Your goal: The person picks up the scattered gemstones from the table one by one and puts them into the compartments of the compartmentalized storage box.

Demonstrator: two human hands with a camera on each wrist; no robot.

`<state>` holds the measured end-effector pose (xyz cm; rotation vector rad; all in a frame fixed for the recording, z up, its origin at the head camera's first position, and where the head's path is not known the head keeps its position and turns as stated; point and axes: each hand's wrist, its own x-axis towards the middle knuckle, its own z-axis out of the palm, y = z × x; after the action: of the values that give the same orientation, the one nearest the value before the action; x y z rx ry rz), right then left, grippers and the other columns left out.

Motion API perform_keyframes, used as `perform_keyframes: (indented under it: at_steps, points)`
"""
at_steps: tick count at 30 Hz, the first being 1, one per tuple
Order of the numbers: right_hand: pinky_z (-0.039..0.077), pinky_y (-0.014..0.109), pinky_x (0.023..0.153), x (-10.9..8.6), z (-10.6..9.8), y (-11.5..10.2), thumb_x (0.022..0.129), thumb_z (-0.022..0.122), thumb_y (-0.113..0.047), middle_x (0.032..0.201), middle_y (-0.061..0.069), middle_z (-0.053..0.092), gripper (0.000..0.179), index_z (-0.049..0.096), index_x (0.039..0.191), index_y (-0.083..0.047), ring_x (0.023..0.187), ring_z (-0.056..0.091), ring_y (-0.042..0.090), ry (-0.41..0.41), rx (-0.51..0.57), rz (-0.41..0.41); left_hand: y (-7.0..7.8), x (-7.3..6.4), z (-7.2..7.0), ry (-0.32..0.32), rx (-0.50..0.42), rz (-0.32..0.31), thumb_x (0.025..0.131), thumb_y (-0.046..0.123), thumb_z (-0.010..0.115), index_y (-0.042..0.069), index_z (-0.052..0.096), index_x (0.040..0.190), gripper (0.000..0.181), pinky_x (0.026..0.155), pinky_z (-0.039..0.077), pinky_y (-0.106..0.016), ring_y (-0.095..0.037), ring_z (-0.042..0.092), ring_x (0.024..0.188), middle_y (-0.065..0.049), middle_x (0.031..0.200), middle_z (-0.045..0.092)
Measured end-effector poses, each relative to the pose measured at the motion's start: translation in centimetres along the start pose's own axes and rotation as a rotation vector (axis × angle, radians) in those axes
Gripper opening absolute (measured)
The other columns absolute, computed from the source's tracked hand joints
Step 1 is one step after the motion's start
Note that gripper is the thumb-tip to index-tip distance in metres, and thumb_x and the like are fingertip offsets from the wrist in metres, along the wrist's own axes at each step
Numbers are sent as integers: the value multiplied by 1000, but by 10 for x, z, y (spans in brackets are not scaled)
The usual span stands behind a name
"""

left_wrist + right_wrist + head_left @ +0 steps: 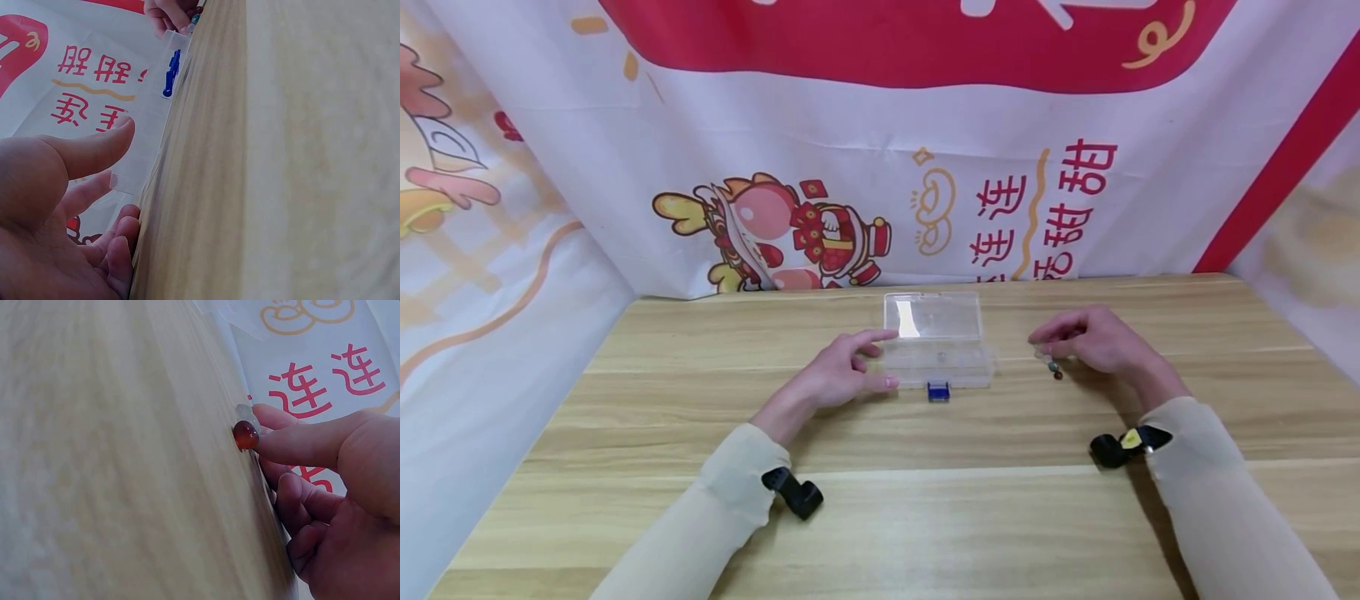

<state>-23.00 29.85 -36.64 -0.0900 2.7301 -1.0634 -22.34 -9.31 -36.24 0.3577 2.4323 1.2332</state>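
Place: apparently a screened recording booth; building type, I cannot tell. Before me: wood-grain table (925, 517), one; creased printed backdrop (790, 117) with red characters (1086, 171) and cartoon figure (767, 221); printed side hangings (467, 250), two; on my cuffs (745, 458), black wrist cameras (805, 498), two.

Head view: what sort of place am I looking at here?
Probably an indoor work booth: a wood-grain table stands before printed cloth hung behind and at the sides, with an open clear plastic box on the tabletop.
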Motion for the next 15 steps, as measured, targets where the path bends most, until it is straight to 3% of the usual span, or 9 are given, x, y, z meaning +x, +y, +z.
perform_keyframes:
  at_steps: [15]
  points:
    - [44,34,83,2,0,-2,102,72,-22,129,14,71,24,79,124,-13,105,54,27,-3,-32,9,0,0,0,3,-1,1,93,29,83,36,51,157,71,95,45,-37,-25,55,113,-9,151,55]
